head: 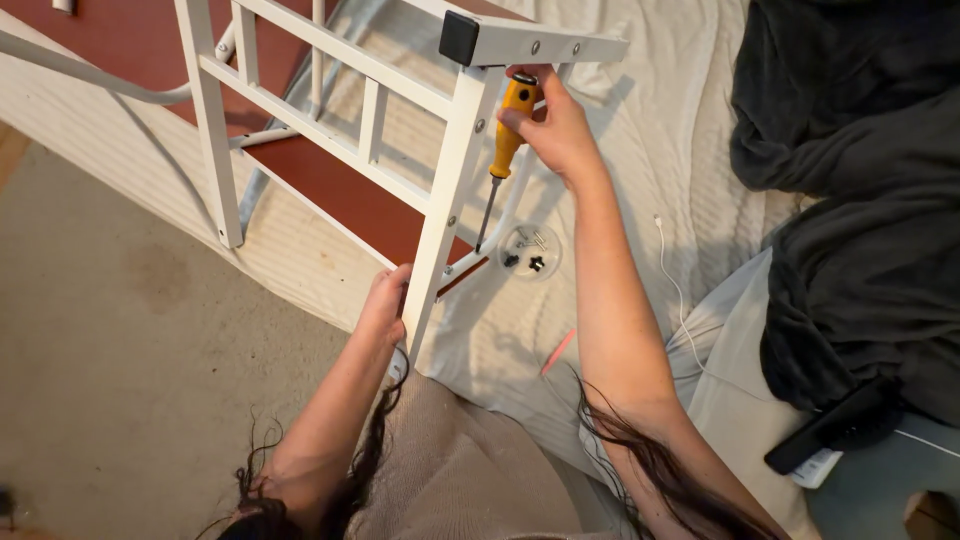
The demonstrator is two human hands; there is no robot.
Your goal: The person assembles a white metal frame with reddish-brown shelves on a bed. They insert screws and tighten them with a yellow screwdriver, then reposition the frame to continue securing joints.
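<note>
We hold a yellow-handled screwdriver (505,140) in our right hand (555,125), fingers wrapped around the grip, shaft angled down and its tip meeting the inner face of a white metal upright (447,200). Our left hand (385,305) is clamped around the lower end of that same upright, steadying it. The hands are well apart, one at each end of the post.

Status, as we judge it: the white metal frame (300,90) is largely assembled. Rails, crossbars and a reddish-brown shelf panel (330,180) are already joined, and a black plastic end cap (459,38) sits on the top rail. Screw heads show along the upright and top rail. Loose hardware remains in a small round clear dish (529,250) just beside the screwdriver tip, so some fasteners appear still to be fitted.

Materials: the frame is square-section painted tube, smooth and matte. It rests on a cream ribbed bedspread (620,200). A dark grey fleece blanket (850,180) lies bunched to the right, with a thin white cable (675,285) nearby.
</note>
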